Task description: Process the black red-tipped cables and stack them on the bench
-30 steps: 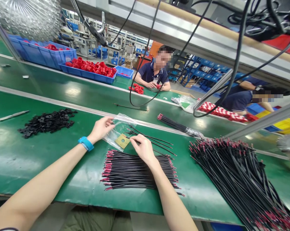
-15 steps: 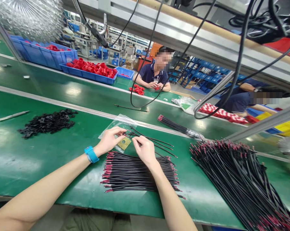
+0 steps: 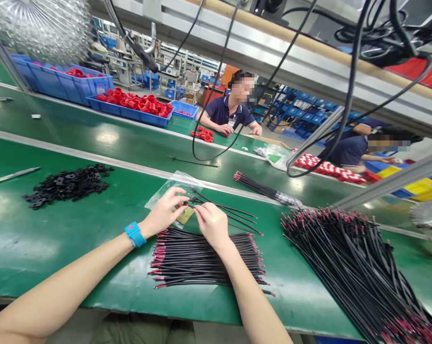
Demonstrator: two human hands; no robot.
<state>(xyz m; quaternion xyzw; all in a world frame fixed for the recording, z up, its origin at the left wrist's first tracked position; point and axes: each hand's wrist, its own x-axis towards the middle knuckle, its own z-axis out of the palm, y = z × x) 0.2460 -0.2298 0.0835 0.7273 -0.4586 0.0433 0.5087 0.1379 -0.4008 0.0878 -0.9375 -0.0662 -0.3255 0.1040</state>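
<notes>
My left hand (image 3: 168, 211), with a blue band at the wrist, has its thumb and fingertips closed around a small black part (image 3: 185, 203). Close to its right, my right hand (image 3: 213, 223) pinches the end of a thin black cable; the fingers hide most of that grip. Beneath the fingertips lies a yellowish square plate (image 3: 184, 216) on a clear plastic bag (image 3: 165, 187). A few loose black cables (image 3: 237, 210) stretch to the right behind my right hand. Below both hands is a flat row of black cables (image 3: 201, 263) with red ends, partly covered by my right forearm.
A pile of flat black parts (image 3: 68, 184) lies left, beside a metal pen-like tool (image 3: 13, 176). A large cable heap (image 3: 348, 267) fills the right. Another bundle (image 3: 257, 185) lies behind. Across the bench, a co-worker (image 3: 230, 112) sits near blue bins (image 3: 130, 113) of red parts. Cords hang overhead.
My left hand's fingers have loosened and shifted around the small part, while my right hand keeps its pinch. The co-worker's hands have moved apart. The whole view has shifted slightly.
</notes>
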